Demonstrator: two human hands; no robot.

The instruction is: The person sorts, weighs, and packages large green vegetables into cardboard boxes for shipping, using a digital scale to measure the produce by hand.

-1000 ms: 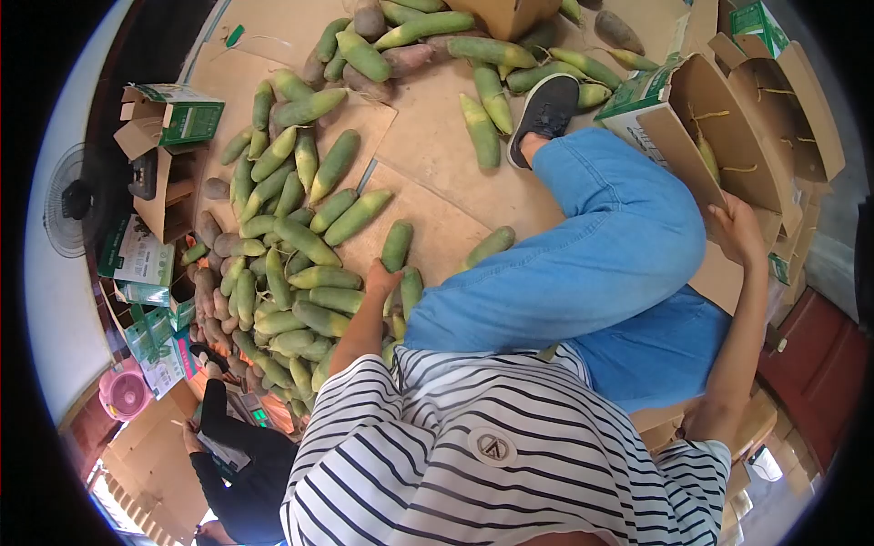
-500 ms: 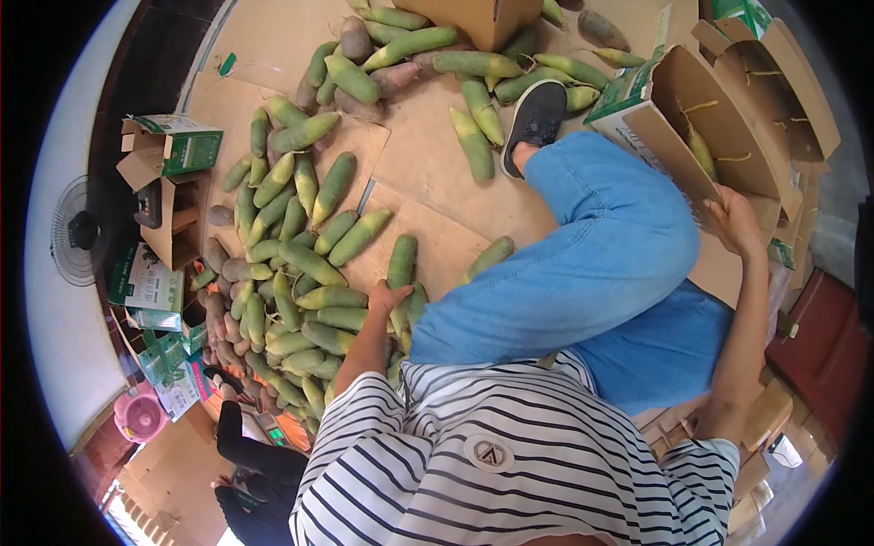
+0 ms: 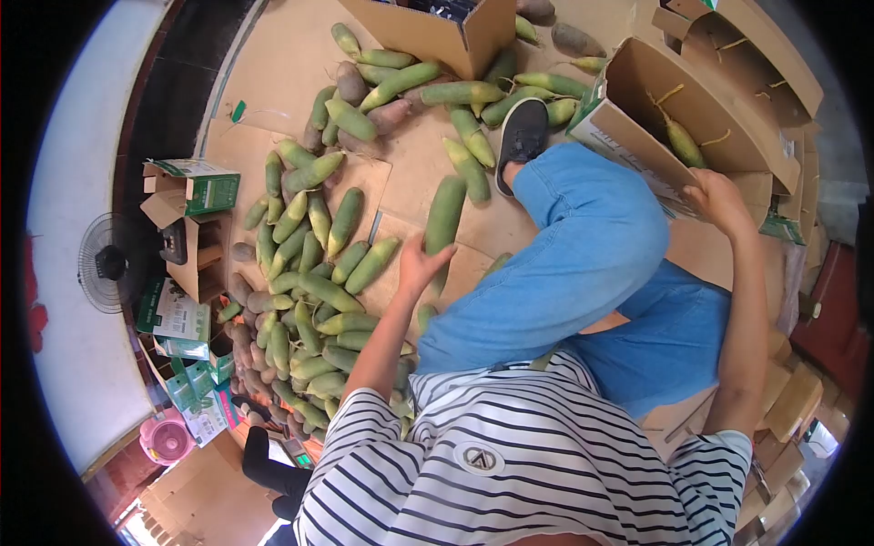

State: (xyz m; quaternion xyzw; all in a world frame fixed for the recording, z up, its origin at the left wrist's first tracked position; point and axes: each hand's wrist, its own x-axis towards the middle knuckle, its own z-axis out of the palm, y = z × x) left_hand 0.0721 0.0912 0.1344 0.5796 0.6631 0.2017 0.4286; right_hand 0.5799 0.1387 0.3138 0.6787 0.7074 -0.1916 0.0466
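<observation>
My left hand point(image 3: 421, 266) is wrapped round the lower end of a long green radish point(image 3: 444, 215), lifted above the cardboard-covered floor beside my bent knee. My right hand point(image 3: 719, 198) grips the near edge of an open carton point(image 3: 633, 150) on my right. Inside that carton lies one green radish with pale roots point(image 3: 681, 141). A large heap of green radishes point(image 3: 314, 291) spreads over the floor to the left of my left hand.
Reddish-brown roots point(image 3: 244, 341) lie along the heap's left side. Another cardboard box point(image 3: 482, 41) stands among radishes ahead. Small green-and-white boxes point(image 3: 214, 191), a fan point(image 3: 109, 262) and a pink basin point(image 3: 167, 437) are on the left. Another person's dark sleeve point(image 3: 264, 469) shows at lower left.
My left hand has lifted the radish up off the heap and moved it forward and right. My right hand stays on the carton's edge. The view has shifted slightly.
</observation>
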